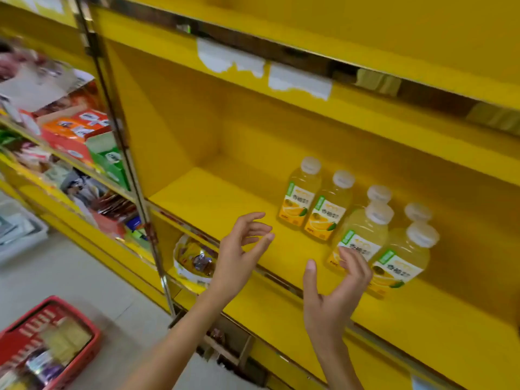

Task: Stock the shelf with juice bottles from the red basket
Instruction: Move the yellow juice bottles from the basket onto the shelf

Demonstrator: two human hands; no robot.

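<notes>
Six clear plastic juice bottles (327,209) with white caps and yellow-orange labels stand upright on the yellow shelf (219,201), gathered toward its right part. Two stand side by side on the left of the group, and four are packed close together to their right.

The person's left hand (242,249) hovers over the shelf's front edge, left of the bottles and apart from them. Its fingers are spread and loosely bent, and it holds nothing. The right hand (334,294) is raised in front of the front bottle (363,235) of the four, thumb out to the left, fingers relaxed and gripping nothing. Its fingertips (347,256) overlap that bottle's label in the view, and whether they touch it cannot be told. The two hands are apart from each other.

The red plastic basket (14,347) sits on the grey floor (92,277) at lower left, well apart from the stocked bottles. Pale yellow bottles and shiny packets lie in it, blurred.

A white round tub of wrapped snacks (194,260) sits on the shelf below. Orange, red and green boxes (81,130) fill the neighbouring shelves at left. Torn white paper labels (298,80) cling to the edge of the shelf above.
</notes>
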